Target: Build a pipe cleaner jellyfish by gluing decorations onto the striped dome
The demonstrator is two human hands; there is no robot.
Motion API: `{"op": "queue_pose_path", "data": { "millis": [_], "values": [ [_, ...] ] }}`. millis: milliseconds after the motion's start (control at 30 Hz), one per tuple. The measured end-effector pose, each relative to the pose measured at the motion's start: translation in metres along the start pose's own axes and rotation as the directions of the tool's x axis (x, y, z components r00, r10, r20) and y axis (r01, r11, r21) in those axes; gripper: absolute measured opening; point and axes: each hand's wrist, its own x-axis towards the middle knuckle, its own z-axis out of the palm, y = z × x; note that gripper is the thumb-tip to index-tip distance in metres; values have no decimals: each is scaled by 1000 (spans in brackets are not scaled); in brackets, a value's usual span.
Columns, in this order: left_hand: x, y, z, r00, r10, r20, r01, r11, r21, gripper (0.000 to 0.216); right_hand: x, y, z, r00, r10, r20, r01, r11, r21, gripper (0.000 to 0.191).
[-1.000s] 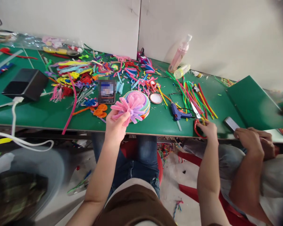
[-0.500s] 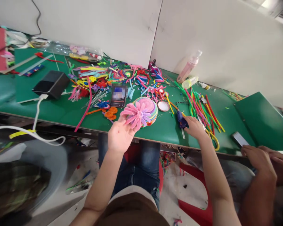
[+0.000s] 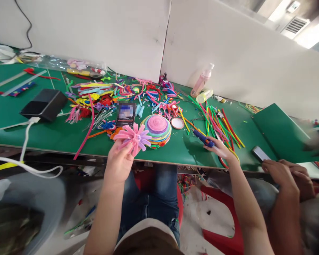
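- I have the left hand pinching a fuzzy, many-petalled pink-and-purple flower over the green table, near its front edge.
- The right hand grasps a blue glue gun.
- Farther, I see colourful stems strewn about, then pale wall panels.

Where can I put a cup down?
Along the front, bare table shows between the striped dome and the held glue gun, and between the black box and the long pink stem. Behind the dome it's crowded with colourful fuzzy pieces.
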Motion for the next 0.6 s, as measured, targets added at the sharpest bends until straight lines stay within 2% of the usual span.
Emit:
{"op": "queue_pose_path", "data": {
  "millis": [100, 200, 333, 433, 533, 600],
  "values": [
    [0, -3, 0, 999, -33, -10, 34, 999, 21, 23, 2, -5, 12, 993, 103, -66, -85, 969, 232, 36],
    [-1, -6, 0, 999, -54, -4, 54, 998, 26, 28, 12, -16, 29, 990, 97, -99, -45, 900, 434, 34],
    [-4, -8, -4, 996, -85, 1, 85, 996, 29, 29, 24, -41, 49, 994, 88, -66, -27, 777, 629, 39],
    [-6, -9, -6, 996, -83, -18, 83, 996, 17, 27, 24, -63, 63, 987, 89, -134, 21, 758, 652, 41],
    [-6, -11, -5, 998, -52, -33, 51, 999, -3, 25, 14, -92, 78, 959, 100, -264, 70, 821, 567, 36],
    [-6, -13, -3, 999, -40, -36, 39, 999, -13, 27, 2, -115, 87, 946, 99, -309, 72, 864, 498, 32]
  ]
}}
